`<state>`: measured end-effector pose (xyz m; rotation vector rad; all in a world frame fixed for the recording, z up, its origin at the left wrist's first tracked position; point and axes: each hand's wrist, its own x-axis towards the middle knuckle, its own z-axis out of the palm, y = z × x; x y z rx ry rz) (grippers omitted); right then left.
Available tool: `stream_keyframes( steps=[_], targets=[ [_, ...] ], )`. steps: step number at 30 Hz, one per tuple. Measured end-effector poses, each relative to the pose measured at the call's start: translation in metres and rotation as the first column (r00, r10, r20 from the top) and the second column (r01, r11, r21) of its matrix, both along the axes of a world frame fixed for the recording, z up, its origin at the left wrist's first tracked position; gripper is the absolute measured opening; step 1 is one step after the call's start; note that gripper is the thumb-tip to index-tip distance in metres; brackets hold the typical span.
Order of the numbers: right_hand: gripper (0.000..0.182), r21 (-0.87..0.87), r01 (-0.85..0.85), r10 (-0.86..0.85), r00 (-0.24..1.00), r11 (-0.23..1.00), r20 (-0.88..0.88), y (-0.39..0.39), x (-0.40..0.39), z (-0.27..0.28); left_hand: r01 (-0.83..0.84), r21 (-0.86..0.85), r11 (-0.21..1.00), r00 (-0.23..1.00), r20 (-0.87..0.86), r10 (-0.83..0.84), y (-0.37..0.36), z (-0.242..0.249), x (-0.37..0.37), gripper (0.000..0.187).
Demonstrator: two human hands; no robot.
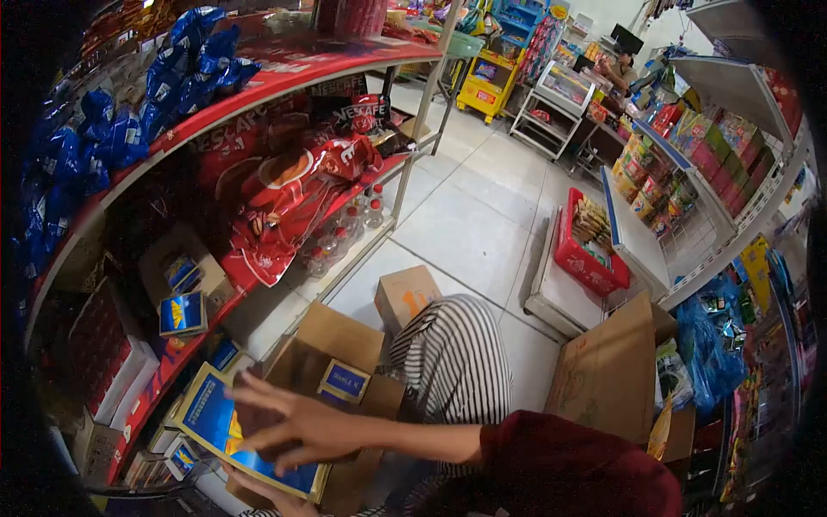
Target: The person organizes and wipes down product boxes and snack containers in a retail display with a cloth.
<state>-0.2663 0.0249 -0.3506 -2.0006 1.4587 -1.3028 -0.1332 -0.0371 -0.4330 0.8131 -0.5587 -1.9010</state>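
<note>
A large blue package with yellow edges (202, 409) lies tilted at the lower left. My left hand (267, 495) grips its lower edge, the fingers partly hidden beneath it. Over the package's face my right hand (297, 426) is spread, blurred by motion; whether it touches the surface is unclear. Beside the package is an open cardboard box (349, 340) with smaller blue packs (345, 381) inside.
A red shelf (301, 59) with blue bags (189, 69) and a red sheet (297, 189) curves along the left. A small carton (405, 297) stands by my striped knee (461, 353). At right are a red crate (581, 263) and a large carton (603, 370).
</note>
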Motion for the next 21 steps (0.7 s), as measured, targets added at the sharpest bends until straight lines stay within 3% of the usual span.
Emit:
stream_keyframes(
  steps=[2,6,7,8,10,11,12,14,16,18,21],
  targets=[
    [0.039,-0.028,-0.047,0.039,0.968,0.999,-0.249,0.014,0.001,-0.006,0.018,0.035,0.999,1.000,0.004,-0.018,0.007,0.003,-0.004,0.064],
    [0.029,0.041,-0.153,0.159,0.953,0.987,-0.259,0.014,0.009,-0.017,0.061,0.010,0.998,0.996,0.069,-0.062,0.013,-0.006,-0.005,0.063],
    [0.029,0.059,-0.153,0.164,0.951,0.986,-0.263,0.008,0.007,-0.018,0.082,-0.100,0.992,0.987,0.144,-0.067,0.014,-0.020,-0.004,0.062],
    [0.030,0.077,-0.152,0.168,0.948,0.985,-0.271,0.003,0.002,-0.017,0.122,-0.358,0.926,0.946,0.324,0.001,0.016,-0.040,0.000,0.062],
    [0.034,0.105,-0.041,0.072,0.951,0.994,-0.301,-0.007,-0.019,-0.011,0.195,-0.550,0.812,0.909,0.413,0.062,0.020,-0.030,-0.014,0.061],
    [0.036,0.068,0.042,-0.023,0.964,0.997,-0.265,-0.012,-0.030,-0.020,0.176,0.240,0.954,0.984,-0.053,-0.168,0.017,-0.010,-0.027,0.065],
    [0.038,0.033,0.129,-0.119,0.968,0.991,-0.222,-0.016,-0.041,-0.031,0.200,0.276,0.940,0.980,-0.054,-0.193,0.029,0.026,-0.035,0.067],
    [0.043,0.156,0.179,-0.198,0.973,0.971,0.116,-0.020,-0.055,-0.055,0.251,0.264,0.931,0.968,-0.054,-0.246,0.031,0.017,-0.038,0.066],
    [0.049,0.267,0.146,-0.256,0.858,0.953,0.445,-0.017,-0.054,-0.068,0.317,0.202,0.927,0.943,0.041,-0.332,0.029,0.005,-0.036,0.066],
    [0.058,0.330,0.026,-0.268,0.645,0.944,0.715,-0.011,-0.047,-0.075,0.322,0.186,0.928,0.942,0.034,-0.333,0.023,-0.006,-0.031,0.062],
    [0.070,0.386,-0.077,-0.245,0.654,0.919,0.715,0.001,-0.043,-0.066,0.289,0.125,0.949,0.957,-0.015,-0.290,0.019,-0.006,-0.029,0.059]
  ],
)
